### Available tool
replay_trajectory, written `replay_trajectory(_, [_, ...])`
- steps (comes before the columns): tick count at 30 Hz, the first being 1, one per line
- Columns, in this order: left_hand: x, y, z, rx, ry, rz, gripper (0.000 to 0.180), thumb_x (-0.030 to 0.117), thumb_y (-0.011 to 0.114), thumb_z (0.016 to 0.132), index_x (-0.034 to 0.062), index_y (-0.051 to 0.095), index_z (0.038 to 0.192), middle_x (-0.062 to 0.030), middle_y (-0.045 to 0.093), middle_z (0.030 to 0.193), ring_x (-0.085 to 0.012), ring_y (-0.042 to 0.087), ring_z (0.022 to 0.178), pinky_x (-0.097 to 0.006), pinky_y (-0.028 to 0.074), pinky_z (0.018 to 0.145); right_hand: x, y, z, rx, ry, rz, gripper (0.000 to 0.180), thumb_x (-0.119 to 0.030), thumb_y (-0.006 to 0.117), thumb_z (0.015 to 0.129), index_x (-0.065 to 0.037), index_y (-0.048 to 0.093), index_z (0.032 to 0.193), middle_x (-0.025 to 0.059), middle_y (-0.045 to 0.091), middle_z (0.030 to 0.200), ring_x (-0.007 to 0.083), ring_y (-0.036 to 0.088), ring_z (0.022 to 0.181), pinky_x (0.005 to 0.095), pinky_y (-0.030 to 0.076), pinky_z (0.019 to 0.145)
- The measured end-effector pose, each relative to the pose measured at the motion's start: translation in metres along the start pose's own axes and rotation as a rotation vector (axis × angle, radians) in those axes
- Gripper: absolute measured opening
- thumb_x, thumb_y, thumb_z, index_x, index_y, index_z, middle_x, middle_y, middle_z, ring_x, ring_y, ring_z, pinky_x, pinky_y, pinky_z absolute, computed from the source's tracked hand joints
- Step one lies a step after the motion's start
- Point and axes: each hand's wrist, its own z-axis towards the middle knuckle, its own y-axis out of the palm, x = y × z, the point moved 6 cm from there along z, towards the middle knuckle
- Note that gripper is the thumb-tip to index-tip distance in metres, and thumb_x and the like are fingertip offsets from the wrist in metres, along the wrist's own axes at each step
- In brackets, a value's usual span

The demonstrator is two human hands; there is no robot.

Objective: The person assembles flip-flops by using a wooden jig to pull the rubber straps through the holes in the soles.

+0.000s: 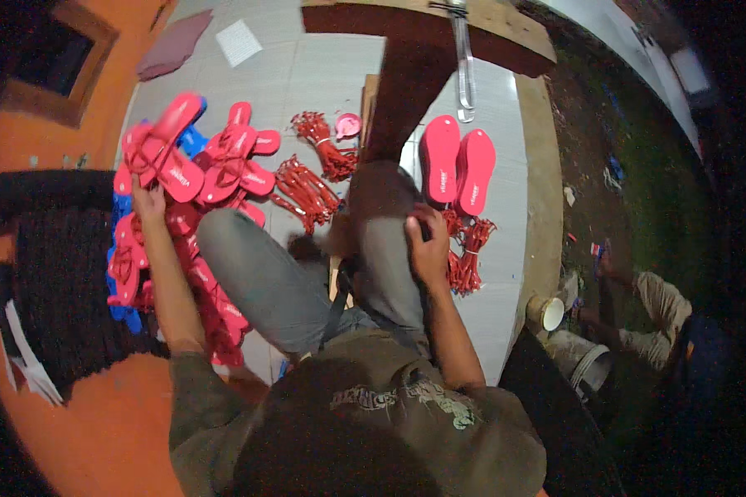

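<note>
My left hand (151, 202) reaches out to the left, closed on the lower edge of a pair of pink sandals (178, 171) with dark red straps. The upper part of that pair is smeared by motion. Under and around it lies a pile of similar pink sandals (232, 166). My right hand (428, 240) rests against my right knee, its fingers loosely bent and apart, with nothing seen in them. Just beyond it, two pink strapless soles (475, 170) lie side by side. Bundles of red straps (472, 257) lie beside the right hand.
More red strap bundles (307, 190) and a small pink round thing (348, 125) lie between my knees and the pile. A wooden stand (406, 91) rises ahead, a clear-and-metal tool (464, 66) on it. At right, a person's sleeve (663, 302) and a white container (549, 315) show.
</note>
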Motion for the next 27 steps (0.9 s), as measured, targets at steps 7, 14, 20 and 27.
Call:
replay_trajectory(7, [-0.044,-0.120,0.055,0.307,-0.244,-0.103,0.042,0.021,0.054,0.084,-0.0023,0.041,0.117,-0.0183,0.039,0.125,-0.0321,0.048,0.108,-0.041,0.043,0.091,0.134,0.029,0.119,0.181,0.141,-0.541,0.049,-0.030,0.066,0.071,-0.003,0.051,0.108,0.0177,0.053,0.105,0.0331,0.050,0.098,0.0402,0.042,0.080])
replay_trajectory(14, [0.026,0.079,-0.167,-0.015,0.351,0.335,0.026,0.019,0.048,0.086,-0.0019,0.053,0.102,-0.0118,0.058,0.095,-0.0244,0.056,0.094,-0.034,0.048,0.077,0.181,-0.001,0.134,0.181,0.438,-0.514,0.074,-0.031,0.074,0.060,-0.001,0.041,0.118,0.0193,0.048,0.113,0.0345,0.048,0.103,0.0410,0.041,0.086])
replay_trajectory(20, [-0.117,0.240,-0.338,-0.654,-0.156,0.597,0.035,0.020,0.060,0.081,-0.0039,0.050,0.104,-0.0099,0.060,0.094,-0.0190,0.059,0.085,-0.029,0.047,0.077,0.037,-0.049,0.039,0.085,0.298,0.084,0.078,-0.026,0.077,0.054,0.002,0.040,0.117,0.0157,0.045,0.112,0.0272,0.045,0.104,0.0358,0.035,0.091])
replay_trajectory(27, [-0.127,0.269,-0.363,-0.834,-0.144,0.692,0.033,0.021,0.063,0.078,0.0003,0.053,0.101,-0.0053,0.059,0.089,-0.0104,0.054,0.079,-0.027,0.045,0.072,-0.080,-0.039,-0.008,-0.087,0.264,0.443,0.075,-0.021,0.076,0.061,-0.003,0.035,0.122,0.0114,0.041,0.114,0.0210,0.041,0.105,0.0349,0.035,0.089])
